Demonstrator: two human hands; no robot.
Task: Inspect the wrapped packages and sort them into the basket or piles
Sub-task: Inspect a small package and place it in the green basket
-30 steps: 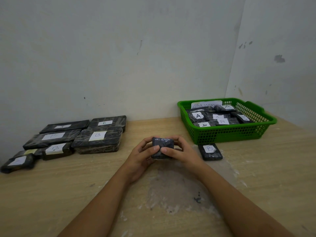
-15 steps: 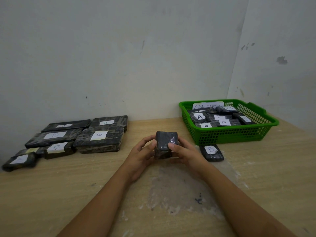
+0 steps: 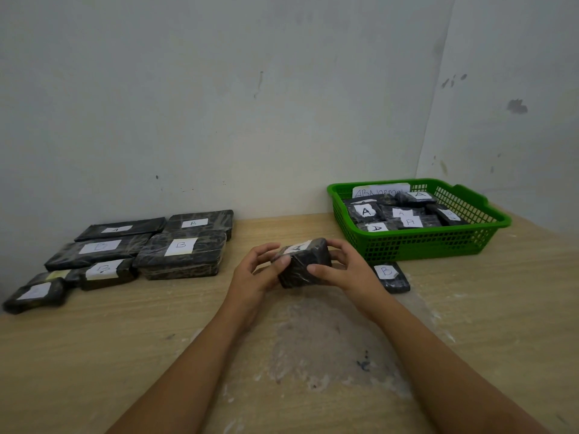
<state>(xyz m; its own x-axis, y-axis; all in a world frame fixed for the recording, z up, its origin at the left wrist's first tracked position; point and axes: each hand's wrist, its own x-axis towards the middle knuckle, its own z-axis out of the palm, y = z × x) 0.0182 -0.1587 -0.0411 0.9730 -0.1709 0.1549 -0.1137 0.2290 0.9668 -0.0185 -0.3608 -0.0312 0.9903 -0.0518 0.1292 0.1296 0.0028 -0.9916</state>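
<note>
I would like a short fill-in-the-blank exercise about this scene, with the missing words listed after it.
1. Both hands hold a black wrapped package whose label shows the letter ____.
2. The basket is ____ in colour.
3. The single package lying on the table in front of the basket is labelled ____.
4. The paper sign in the basket reads ____.

Missing words: A; green; B; ABNORMAL

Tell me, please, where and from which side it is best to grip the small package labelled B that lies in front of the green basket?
Judging by its pose, grip the B package across its two long side edges, coming from above. It lies flat on the table, and the green basket stands close behind it.
</note>
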